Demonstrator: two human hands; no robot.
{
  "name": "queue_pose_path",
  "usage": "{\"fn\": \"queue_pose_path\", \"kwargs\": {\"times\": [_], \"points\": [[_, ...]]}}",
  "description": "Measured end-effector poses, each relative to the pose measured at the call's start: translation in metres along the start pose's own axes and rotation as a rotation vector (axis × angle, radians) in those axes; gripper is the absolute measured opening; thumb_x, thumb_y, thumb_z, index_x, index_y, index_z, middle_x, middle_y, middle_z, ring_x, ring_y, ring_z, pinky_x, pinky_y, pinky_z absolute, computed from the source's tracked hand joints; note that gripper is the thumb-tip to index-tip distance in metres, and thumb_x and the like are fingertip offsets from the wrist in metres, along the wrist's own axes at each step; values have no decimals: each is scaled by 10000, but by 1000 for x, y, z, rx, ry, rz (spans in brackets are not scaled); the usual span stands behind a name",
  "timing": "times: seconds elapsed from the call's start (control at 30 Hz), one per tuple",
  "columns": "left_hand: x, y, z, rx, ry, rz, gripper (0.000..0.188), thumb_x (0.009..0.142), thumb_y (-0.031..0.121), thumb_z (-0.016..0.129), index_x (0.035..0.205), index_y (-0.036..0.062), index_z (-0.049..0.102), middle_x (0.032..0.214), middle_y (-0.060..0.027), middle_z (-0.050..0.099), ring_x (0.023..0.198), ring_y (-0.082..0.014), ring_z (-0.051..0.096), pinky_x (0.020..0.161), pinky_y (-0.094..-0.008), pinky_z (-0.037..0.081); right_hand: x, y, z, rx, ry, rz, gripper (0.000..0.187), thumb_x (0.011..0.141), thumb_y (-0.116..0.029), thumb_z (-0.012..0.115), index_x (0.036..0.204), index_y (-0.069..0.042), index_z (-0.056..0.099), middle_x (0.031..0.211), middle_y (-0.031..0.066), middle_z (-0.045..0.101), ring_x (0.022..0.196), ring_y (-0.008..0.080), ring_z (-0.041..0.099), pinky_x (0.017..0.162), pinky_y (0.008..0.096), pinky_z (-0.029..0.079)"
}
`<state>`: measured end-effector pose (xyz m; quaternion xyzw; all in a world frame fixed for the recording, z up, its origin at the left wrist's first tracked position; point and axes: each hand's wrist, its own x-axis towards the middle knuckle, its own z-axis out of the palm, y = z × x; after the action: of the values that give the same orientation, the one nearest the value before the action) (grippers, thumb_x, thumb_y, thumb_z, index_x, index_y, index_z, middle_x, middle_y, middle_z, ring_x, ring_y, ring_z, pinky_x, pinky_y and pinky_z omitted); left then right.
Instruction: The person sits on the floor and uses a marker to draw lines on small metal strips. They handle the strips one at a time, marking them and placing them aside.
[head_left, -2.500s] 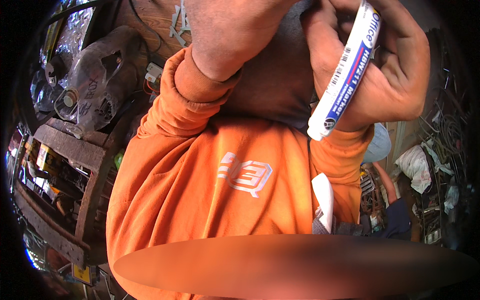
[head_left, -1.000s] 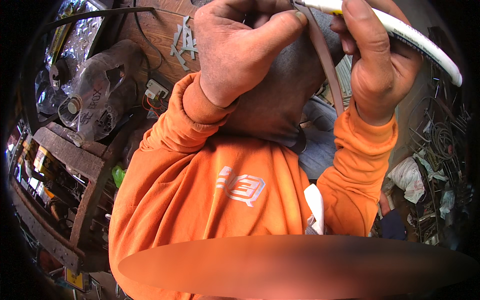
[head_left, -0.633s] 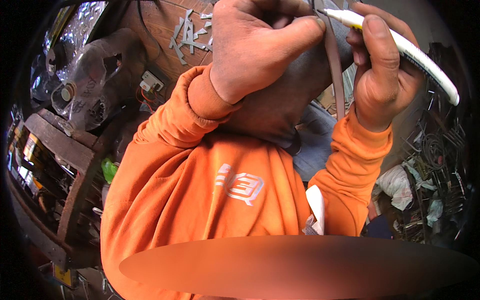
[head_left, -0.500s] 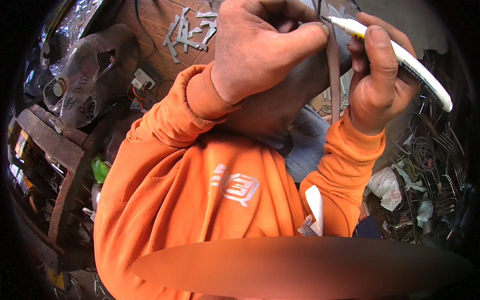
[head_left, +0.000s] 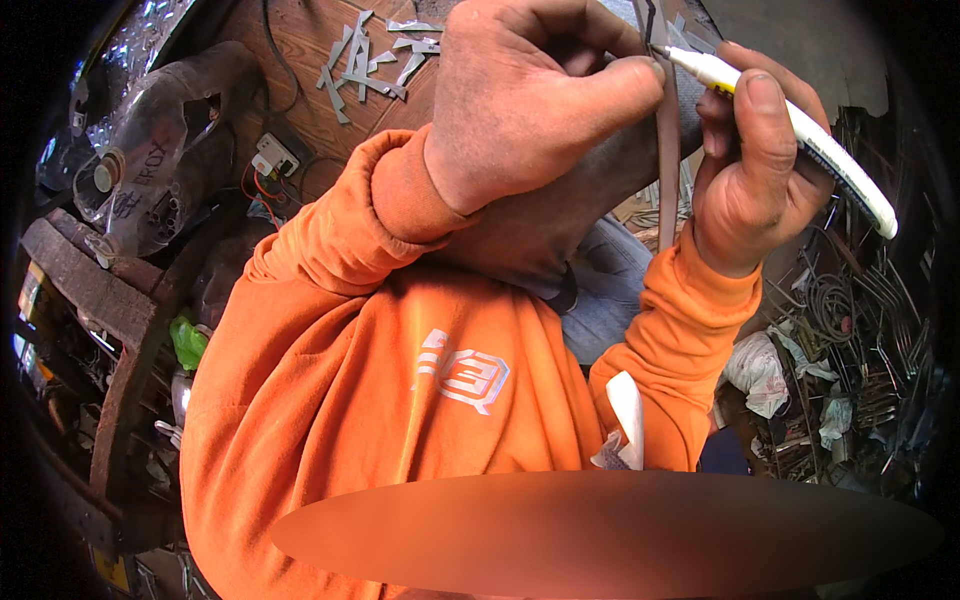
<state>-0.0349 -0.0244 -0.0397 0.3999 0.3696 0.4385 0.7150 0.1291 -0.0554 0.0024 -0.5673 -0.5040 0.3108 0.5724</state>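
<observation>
A white marker pen (head_left: pixel 850 160) is held in my right hand (head_left: pixel 755 175), its dark tip resting at or very near a long, narrow grey-brown strip (head_left: pixel 669 170). My left hand (head_left: pixel 545 100) is closed, with thumb and forefinger pinched against the strip's left edge close to the pen tip. A thin dark line or sliver shows on the strip above the thumb; which it is I cannot tell. The strip runs upright between my two hands, and its upper end leaves the picture.
Several small grey cut strips (head_left: pixel 365 65) lie scattered on the brown tiled floor. Left of me are a clear plastic bottle (head_left: pixel 150 165), a white electrical socket (head_left: pixel 272 158) with wires and a rusty metal frame (head_left: pixel 95 285). Wire and rods (head_left: pixel 880 340) are heaped to the right.
The pen and my right hand have shifted slightly down, and the pen's tip has moved a little down along the strip. My left hand keeps its pinch.
</observation>
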Motion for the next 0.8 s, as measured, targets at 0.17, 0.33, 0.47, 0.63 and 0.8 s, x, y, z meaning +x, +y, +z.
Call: {"fn": "queue_pose_path", "kwargs": {"times": [0.17,0.33,0.47,0.63,0.8], "points": [[-2,0,2,-44,23,-46,54,861,30,760,879,-9,728,778,20,669,674,-20,512,608,-200,415,0,1,0,-2,-13,-20,241,953,-152,682,1032,69,737,738,108,698,584,89,581,501,173,386],[-1,2,0,40,6,-9,45,860,19,756,875,-9,725,775,22,665,669,-23,512,608,-200,414,0,0,0,-18,-3,-19,243,951,-159,689,1033,64,739,738,104,701,588,88,590,498,172,387],[-2,1,2,19,8,58,39,856,7,754,871,-11,723,771,21,658,668,-25,511,606,-202,412,-1,0,1,-22,-2,-17,250,952,-166,691,1036,64,739,739,106,702,586,88,591,498,173,390],[-2,-3,1,-8,23,44,42,856,-4,752,872,-12,714,763,21,642,666,-28,501,608,-204,400,0,-1,0,-13,-10,-19,253,954,-170,692,1036,65,738,744,108,703,591,87,594,500,172,394],[-1,-2,-1,-28,6,100,45,860,-13,749,873,-13,707,759,26,631,665,-25,493,604,-202,382,-2,-5,7,-3,5,38,232,949,-147,691,1032,64,737,751,100,700,600,89,584,522,183,403]]}}
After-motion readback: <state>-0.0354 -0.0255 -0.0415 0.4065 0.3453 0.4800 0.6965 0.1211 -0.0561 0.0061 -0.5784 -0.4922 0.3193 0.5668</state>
